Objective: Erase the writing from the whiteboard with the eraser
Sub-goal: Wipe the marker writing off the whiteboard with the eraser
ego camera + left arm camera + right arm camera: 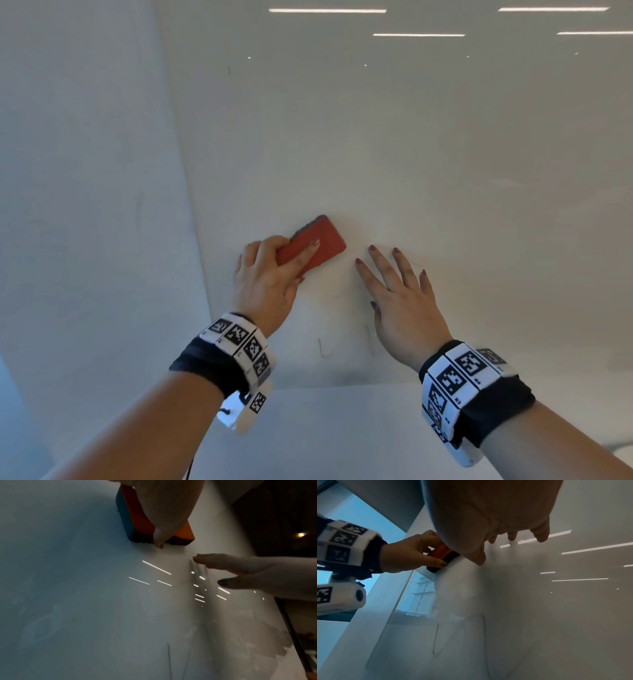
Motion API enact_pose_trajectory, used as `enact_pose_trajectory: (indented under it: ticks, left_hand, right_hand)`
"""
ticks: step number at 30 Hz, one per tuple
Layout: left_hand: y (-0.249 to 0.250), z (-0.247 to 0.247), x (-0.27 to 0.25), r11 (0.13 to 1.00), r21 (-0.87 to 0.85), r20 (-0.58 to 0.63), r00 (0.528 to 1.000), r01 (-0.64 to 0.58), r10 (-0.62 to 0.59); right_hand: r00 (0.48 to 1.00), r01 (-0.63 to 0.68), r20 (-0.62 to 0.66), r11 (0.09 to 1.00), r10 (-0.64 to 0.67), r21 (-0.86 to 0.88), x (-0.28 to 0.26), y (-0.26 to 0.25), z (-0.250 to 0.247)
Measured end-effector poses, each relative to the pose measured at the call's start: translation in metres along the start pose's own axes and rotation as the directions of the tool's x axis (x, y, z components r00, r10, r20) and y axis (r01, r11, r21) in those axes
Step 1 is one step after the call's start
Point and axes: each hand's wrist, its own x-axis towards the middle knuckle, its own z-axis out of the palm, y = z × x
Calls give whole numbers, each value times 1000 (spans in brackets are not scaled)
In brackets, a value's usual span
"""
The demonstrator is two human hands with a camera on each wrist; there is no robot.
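Observation:
A glossy whiteboard point(411, 154) fills the wall ahead. My left hand point(270, 274) grips a red eraser point(318, 240) with a dark felt pad and presses it flat against the board; the eraser point(137, 517) shows orange over dark felt in the left wrist view. My right hand point(400, 294) lies open just right of it, straight fingers spread on the board. Thin faint pen strokes point(323, 349) remain below the hands, also seen as curved lines point(436, 639) in the right wrist view. A small dark mark point(228, 70) sits high on the board.
The whiteboard's left edge point(191, 222) meets a plain white wall point(85, 205). A white ledge or surface point(342, 428) runs beneath the board. Ceiling lights reflect in the board's upper right point(418, 34).

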Motion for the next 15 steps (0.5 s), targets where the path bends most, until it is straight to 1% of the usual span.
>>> enact_pose_trajectory:
  ticks: [2, 4, 7, 9, 12, 13, 15]
  left_hand:
    - [4, 0, 7, 1000, 2, -4, 1000, -12, 12]
    - [6, 5, 5, 996, 24, -6, 996, -84, 84]
    - [7, 21, -15, 979, 41, 9, 980, -199, 199]
    - [8, 36, -37, 964, 38, 57, 964, -263, 261]
    - [2, 52, -73, 944, 13, 176, 930, -330, 323]
    - [-1, 55, -79, 941, 10, 198, 923, -339, 331]
    - [-3, 54, -80, 941, 3, 190, 924, -339, 332]
  right_hand:
    - [1000, 5, -9, 1000, -5, -1, 0, 1, 0]
    - [1000, 17, -21, 1000, -17, 2, 0, 3, -2]
    - [999, 21, -36, 1000, -21, 5, -1, 6, -4]
    - [999, 11, -45, 1000, -11, -1, 0, 10, -5]
    - [995, -8, -100, 999, 5, -37, 1, 18, -10]
    - [994, -27, -110, 999, 22, -45, 3, 21, -13]
    - [994, -55, -97, 997, 49, -51, 5, 28, -18]
